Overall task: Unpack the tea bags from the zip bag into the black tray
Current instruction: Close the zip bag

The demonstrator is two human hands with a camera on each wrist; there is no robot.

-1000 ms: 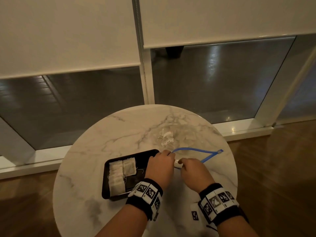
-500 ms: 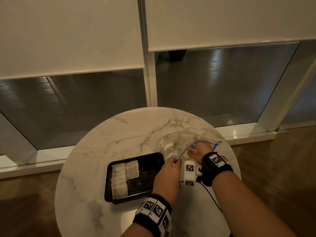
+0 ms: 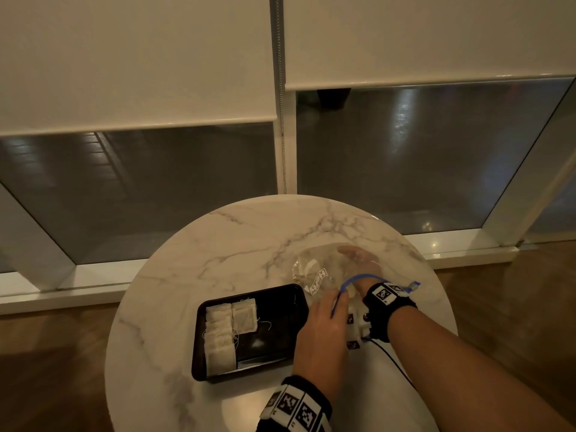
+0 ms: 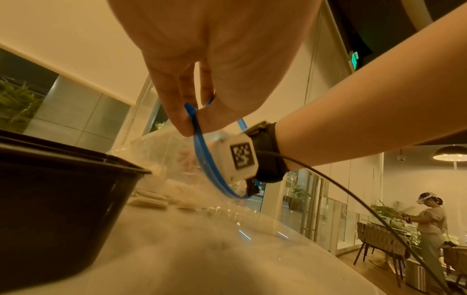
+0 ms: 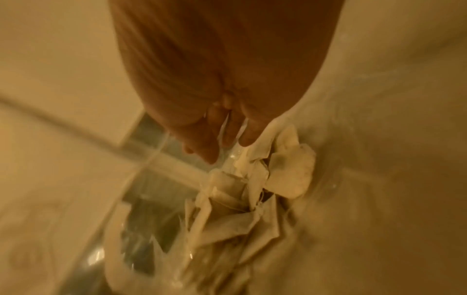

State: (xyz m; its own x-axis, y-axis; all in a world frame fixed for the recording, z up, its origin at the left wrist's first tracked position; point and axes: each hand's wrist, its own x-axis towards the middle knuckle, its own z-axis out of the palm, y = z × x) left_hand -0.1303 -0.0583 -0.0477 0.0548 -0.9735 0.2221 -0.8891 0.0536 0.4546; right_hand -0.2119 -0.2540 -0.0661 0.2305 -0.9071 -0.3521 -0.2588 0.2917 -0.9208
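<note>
A black tray (image 3: 274, 335) sits left of centre on the round marble table (image 3: 193, 269), with several tea bags (image 3: 229, 332) laid along its left side. To its right lies a clear zip bag (image 3: 314, 269) with a blue zip rim (image 3: 361, 279). My left hand (image 3: 338, 302) pinches the near side of the blue rim (image 4: 199, 143) between thumb and fingers (image 4: 177, 117) and holds the mouth up. My right hand (image 3: 358, 260) is inside the bag up to the wrist. Its straight fingers (image 5: 227, 135) touch the crumpled tea bags (image 5: 252, 199) there.
The tray wall (image 4: 63, 179) stands just left of my left hand. A black cable (image 3: 392, 360) runs back from my right wrist band. Behind the table are a window sill (image 3: 467, 244), blinds and a bead chain (image 3: 282, 120). A person (image 4: 429, 219) and chairs are far off to the right.
My right hand let go of the blue rim and pushed forward into the bag, deeper at each frame. My left hand kept its pinch on the rim. The tray's tea bags have not moved.
</note>
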